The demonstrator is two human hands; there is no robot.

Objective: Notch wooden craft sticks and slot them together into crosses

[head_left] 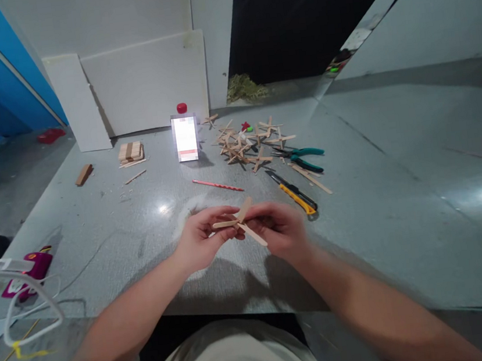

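Note:
Between my two hands, above the near part of the grey table, is a star-shaped piece of joined wooden craft sticks (253, 234). My left hand (201, 235) pinches it from the left, thumb below and fingers behind. From the right, my right hand (282, 231) grips it with its fingers closed. Several sticks fan out from the joint; their far ends are partly hidden by my fingers. Beyond my hands lies a red patterned pencil (218, 185). A yellow and black utility knife (295, 195) rests just past my right hand.
Similar stick stars (237, 149) are heaped at the back, beside teal-handled pliers (305, 154) and loose sticks (313, 178). A blurred-out bottle with a red cap (182, 108) stands left of them. Further left are a banded bundle of sticks (131, 152) and a purple power strip (37, 273) with white cables.

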